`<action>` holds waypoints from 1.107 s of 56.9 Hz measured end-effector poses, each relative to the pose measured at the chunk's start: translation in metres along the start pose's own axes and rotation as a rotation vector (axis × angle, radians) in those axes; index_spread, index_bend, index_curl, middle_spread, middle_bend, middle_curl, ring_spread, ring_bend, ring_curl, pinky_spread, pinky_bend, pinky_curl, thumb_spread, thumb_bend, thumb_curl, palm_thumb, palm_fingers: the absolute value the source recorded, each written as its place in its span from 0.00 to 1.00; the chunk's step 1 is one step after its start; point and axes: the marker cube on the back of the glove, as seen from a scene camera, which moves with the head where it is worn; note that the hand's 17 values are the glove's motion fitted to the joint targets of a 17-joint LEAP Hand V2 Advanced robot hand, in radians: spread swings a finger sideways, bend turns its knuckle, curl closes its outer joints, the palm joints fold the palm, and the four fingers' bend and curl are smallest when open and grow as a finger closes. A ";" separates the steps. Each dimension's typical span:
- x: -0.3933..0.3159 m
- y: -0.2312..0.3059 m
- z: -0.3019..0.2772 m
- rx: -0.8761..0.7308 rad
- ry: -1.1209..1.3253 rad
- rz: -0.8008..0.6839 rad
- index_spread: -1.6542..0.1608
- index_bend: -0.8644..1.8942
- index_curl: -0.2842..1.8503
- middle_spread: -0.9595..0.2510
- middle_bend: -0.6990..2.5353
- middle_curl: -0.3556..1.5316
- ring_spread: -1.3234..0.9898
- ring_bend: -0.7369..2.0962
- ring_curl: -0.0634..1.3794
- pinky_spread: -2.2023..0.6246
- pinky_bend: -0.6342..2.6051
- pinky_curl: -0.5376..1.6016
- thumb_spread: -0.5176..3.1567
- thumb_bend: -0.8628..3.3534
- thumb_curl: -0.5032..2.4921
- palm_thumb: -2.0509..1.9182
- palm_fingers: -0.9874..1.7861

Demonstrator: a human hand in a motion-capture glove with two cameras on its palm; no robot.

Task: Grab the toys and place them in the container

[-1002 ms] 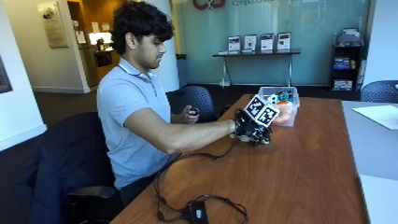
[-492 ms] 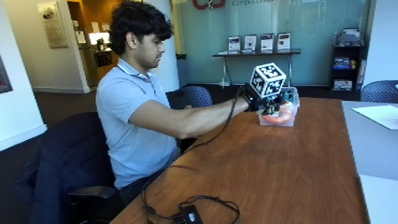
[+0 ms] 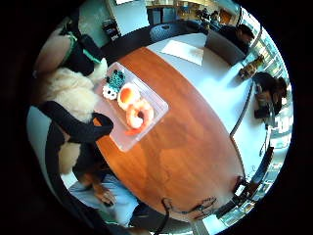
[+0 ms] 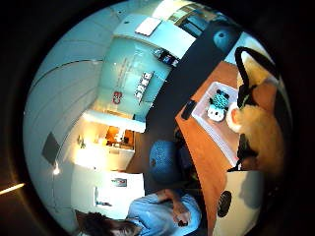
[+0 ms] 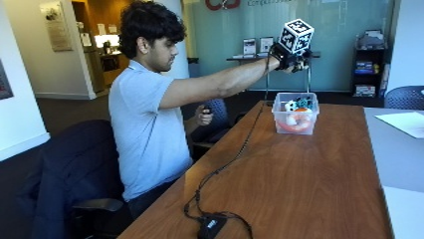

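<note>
In the outside view my gloved right hand (image 5: 291, 54) is raised high above the clear plastic container (image 5: 279, 107), arm stretched out, holding nothing. The container stands on the wooden table (image 5: 298, 179) at its far end. Inside lie an orange ring-shaped toy (image 5: 295, 123) and a white and teal toy (image 5: 298, 104). Both palm views look down from well above: the container (image 3: 124, 139) with the orange toy (image 3: 139, 113) and the teal toy (image 3: 116, 78), and again the container (image 4: 216, 132) with the teal toy (image 4: 219, 101). My relaxed fingers (image 3: 63, 93) frame the edge.
A black device (image 5: 211, 224) with a cable lies near the table's front edge. A sheet of paper (image 5: 404, 122) lies on the adjoining white table at the right. The person's bare left hand (image 5: 205, 113) holds a small dark object by the chest. A dark chair (image 5: 73, 174) stands behind.
My right hand rose from the table beside the container to just over it, then lifted high above it. The outside camera's picture has shifted too.
</note>
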 end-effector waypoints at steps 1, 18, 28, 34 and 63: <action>-0.003 -0.003 0.003 -0.008 0.001 -0.003 0.86 0.50 0.39 0.81 0.26 0.26 0.53 0.49 0.30 0.64 0.56 0.43 0.52 0.29 0.39 0.73 0.64; 0.011 0.004 0.061 -0.293 0.020 0.023 0.77 0.37 0.34 0.84 0.24 0.25 0.58 0.31 0.21 0.70 0.63 0.45 0.55 0.24 0.32 0.61 0.27; 0.059 0.088 0.053 -0.309 -0.124 -0.011 0.75 0.38 0.33 0.84 0.24 0.25 0.59 0.32 0.18 0.74 0.61 0.43 0.55 0.22 0.29 0.57 0.29; 0.098 0.153 0.047 -0.311 -0.126 -0.015 0.74 0.38 0.33 0.83 0.25 0.25 0.59 0.32 0.18 0.76 0.59 0.42 0.56 0.22 0.28 0.56 0.29; 0.278 0.366 0.041 -0.277 0.016 0.311 0.75 0.44 0.35 0.83 0.25 0.26 0.58 0.32 0.20 0.77 0.54 0.40 0.58 0.22 0.26 0.55 0.33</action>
